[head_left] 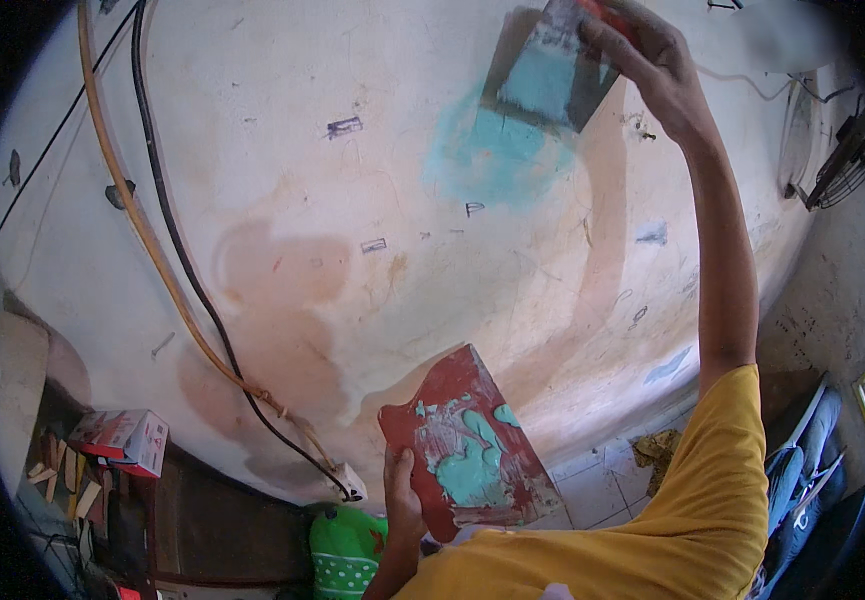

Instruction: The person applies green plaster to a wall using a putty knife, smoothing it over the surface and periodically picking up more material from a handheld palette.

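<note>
My right hand [650,52] is raised to the wall and grips a wide putty knife [542,72] by its red handle. Turquoise putty coats part of the metal blade, which lies close to or against the wall. Just below the blade, a smeared turquoise patch [497,160] covers the wall's pale surface. Down at waist height, my left hand [405,497] holds a dark red flat board [432,425] by its left edge. A thick mound of turquoise putty [472,465] is spread over the board. Part of the left hand is hidden behind the board.
An orange-brown cable [142,225] and a black cable [167,215] run down the wall to a white socket [350,482]. At lower left are a red and white box [127,440] and wood pieces [77,480]. A green dotted bag [344,550] and hanging jeans [807,460] flank me.
</note>
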### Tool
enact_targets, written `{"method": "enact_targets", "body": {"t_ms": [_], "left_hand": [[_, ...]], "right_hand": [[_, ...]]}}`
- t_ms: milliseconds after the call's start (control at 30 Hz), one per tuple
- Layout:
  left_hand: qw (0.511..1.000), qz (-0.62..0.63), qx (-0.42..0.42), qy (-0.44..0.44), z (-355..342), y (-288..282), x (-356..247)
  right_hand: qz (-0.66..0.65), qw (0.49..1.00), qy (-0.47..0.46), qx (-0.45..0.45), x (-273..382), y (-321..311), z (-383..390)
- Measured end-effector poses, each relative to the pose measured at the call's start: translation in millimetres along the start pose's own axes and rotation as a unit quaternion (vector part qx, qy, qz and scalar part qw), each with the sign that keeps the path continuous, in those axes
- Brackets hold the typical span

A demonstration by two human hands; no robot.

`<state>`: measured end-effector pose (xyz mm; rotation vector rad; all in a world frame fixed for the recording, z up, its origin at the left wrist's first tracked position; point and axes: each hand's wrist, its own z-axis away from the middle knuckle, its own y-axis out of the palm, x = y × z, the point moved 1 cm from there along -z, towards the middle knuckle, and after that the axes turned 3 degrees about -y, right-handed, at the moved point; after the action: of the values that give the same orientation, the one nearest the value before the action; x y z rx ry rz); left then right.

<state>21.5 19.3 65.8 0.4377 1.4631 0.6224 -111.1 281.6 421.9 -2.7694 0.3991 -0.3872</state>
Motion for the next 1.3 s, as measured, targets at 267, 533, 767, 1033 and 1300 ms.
{"method": "enact_targets", "body": {"t_ms": [267,533,767,1033,1300], "left_hand": [[1.000,0.006,0.005,-0.008,-2,0,0],[1.000,0.003,-0.001,-0.023,-2,-7,4],[1.000,0.004,0.010,-0.004,-4,-4,2],[0.999,0.009,0.042,-0.003,-9,-3,-2],[0.999,0.025,0.043,0.006,-15,-3,2]], "right_hand": [[0.044,0.999,0.007,-0.003,-6,10,1],[0.075,0.990,-0.083,0.085,-40,-16,8],[0.052,0.997,-0.054,-0.023,-42,-19,34],[-0.051,0.994,0.004,-0.092,-45,-1,53],[-0.019,0.972,0.061,-0.228,-50,18,109]]}}
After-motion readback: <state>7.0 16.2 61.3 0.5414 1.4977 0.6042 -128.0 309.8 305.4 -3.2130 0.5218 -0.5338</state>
